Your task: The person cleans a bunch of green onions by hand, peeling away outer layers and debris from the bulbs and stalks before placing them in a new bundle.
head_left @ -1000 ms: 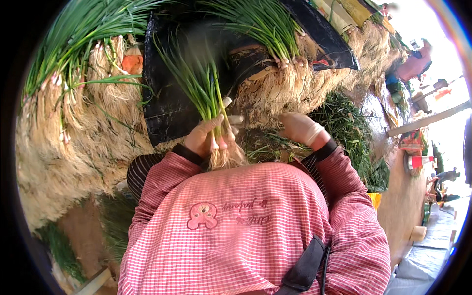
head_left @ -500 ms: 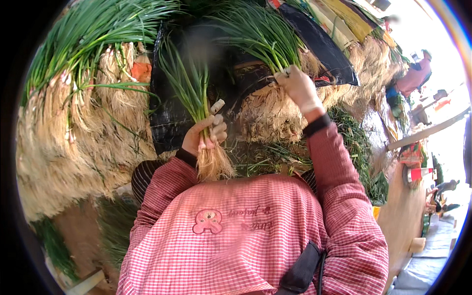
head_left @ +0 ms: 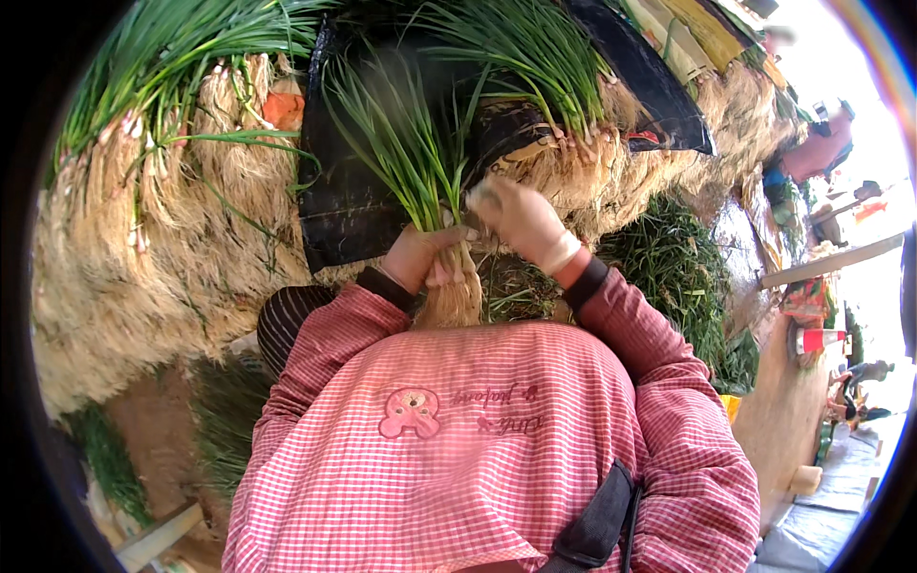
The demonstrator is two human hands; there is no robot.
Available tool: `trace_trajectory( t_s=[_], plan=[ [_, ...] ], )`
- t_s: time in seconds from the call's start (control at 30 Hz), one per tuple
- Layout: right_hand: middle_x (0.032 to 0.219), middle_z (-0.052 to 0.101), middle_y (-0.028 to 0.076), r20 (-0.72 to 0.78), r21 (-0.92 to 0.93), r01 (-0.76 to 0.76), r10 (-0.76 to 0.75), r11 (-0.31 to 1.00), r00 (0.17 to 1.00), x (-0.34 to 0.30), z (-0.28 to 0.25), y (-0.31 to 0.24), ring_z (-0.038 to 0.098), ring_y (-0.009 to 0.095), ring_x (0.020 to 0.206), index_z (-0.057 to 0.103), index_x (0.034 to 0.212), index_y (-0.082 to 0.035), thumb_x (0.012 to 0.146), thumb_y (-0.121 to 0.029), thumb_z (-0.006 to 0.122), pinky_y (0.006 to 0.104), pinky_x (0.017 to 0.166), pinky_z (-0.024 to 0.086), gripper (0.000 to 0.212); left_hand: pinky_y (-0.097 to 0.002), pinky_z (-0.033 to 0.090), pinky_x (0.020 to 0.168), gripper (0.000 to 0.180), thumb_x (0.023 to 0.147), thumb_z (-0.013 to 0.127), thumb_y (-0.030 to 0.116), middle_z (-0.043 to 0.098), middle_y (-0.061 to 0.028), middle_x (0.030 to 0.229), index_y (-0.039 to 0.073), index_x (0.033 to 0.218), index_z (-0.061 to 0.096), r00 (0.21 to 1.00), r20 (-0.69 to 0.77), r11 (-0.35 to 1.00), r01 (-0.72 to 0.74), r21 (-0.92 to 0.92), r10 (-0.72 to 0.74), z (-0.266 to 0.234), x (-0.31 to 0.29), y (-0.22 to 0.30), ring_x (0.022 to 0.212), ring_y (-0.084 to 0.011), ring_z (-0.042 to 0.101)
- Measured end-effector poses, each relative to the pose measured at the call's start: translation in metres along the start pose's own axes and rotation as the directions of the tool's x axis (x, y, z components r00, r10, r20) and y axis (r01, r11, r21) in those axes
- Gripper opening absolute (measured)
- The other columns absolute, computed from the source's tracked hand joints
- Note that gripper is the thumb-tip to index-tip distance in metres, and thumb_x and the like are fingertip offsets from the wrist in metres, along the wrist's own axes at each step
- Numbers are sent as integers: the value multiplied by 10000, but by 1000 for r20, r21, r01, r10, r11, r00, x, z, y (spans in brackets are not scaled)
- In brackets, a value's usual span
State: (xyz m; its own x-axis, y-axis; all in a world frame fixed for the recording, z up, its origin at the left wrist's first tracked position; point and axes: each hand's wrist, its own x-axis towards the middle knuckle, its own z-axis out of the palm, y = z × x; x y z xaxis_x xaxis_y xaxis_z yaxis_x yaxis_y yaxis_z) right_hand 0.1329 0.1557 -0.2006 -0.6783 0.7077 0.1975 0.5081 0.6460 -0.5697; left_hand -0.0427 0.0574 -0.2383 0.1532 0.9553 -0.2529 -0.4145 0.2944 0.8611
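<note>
My left hand [head_left: 420, 256] is wrapped round a bunch of green garlic [head_left: 411, 177], just above its pale pinkish bulbs. The green leaves fan out away from me, and the long tan roots [head_left: 451, 302] hang toward my chest. Close by on the right is my right hand [head_left: 523, 222], with its fingers curled in beside the stems. Those fingers are slightly blurred, and what they hold, if anything, cannot be made out. Pale coverings show on both hands. Beyond my right hand lies a loose heap of green garlic [head_left: 521, 48], its bulbs and roots facing me.
A large pile of green garlic [head_left: 124, 181] with thick roots fills the left. Black plastic sheeting [head_left: 349, 205] lies beyond my hands. Cut green leaves [head_left: 659, 263] are heaped at the right. Farther right are a traffic cone [head_left: 819, 341], a wooden bar [head_left: 831, 262] and another person [head_left: 819, 143].
My right hand has left the far heap and come left and nearer, beside the bunch. The bunch in my left hand has shifted slightly right, and those fingers have closed round it.
</note>
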Motion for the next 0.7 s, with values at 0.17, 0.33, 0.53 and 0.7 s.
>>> trace_trajectory(
  t_s=[0.17, 0.33, 0.53, 0.7],
  plan=[
    [802, 669, 152, 368, 467, -533, 393, 706, 843, 47, 12, 5, 663, 223, 708, 591, 1032, 38, 948, -376, 593, 361, 631, 521, 422, -273, 526, 449, 174, 943, 606, 144, 707, -129, 854, -22, 992, 623, 996, -12, 989, -91, -113, 90, 11, -10, -5, 549, -210, 660],
    [869, 695, 95, 322, 706, -468, 347, 532, 881, 21, 14, 14, 658, 157, 721, 621, 1013, 0, 981, -278, 545, 281, 628, 522, 290, -251, 506, 433, 215, 940, 620, 164, 702, -126, 783, -32, 1026, 633, 998, -4, 982, -58, -178, 59, -1, -10, -6, 517, -189, 645],
    [941, 682, 84, 219, 819, -422, 468, 389, 856, 12, 3, 0, 644, 146, 726, 617, 1043, -33, 978, -350, 555, 271, 620, 515, 329, -258, 507, 421, 226, 936, 628, 169, 690, -135, 750, -28, 1045, 615, 1000, -8, 991, -15, -131, 14, 1, -13, 3, 504, -180, 635],
    [900, 661, 70, 477, 837, -540, 368, 86, 798, 42, 17, 20, 625, 172, 732, 576, 1076, -50, 969, -292, 572, 306, 664, 527, 265, -320, 548, 459, 188, 942, 605, 110, 683, -146, 938, 32, 1096, 532, 990, -16, 971, -140, -191, 140, 9, -8, -12, 585, -227, 662]
  ],
)
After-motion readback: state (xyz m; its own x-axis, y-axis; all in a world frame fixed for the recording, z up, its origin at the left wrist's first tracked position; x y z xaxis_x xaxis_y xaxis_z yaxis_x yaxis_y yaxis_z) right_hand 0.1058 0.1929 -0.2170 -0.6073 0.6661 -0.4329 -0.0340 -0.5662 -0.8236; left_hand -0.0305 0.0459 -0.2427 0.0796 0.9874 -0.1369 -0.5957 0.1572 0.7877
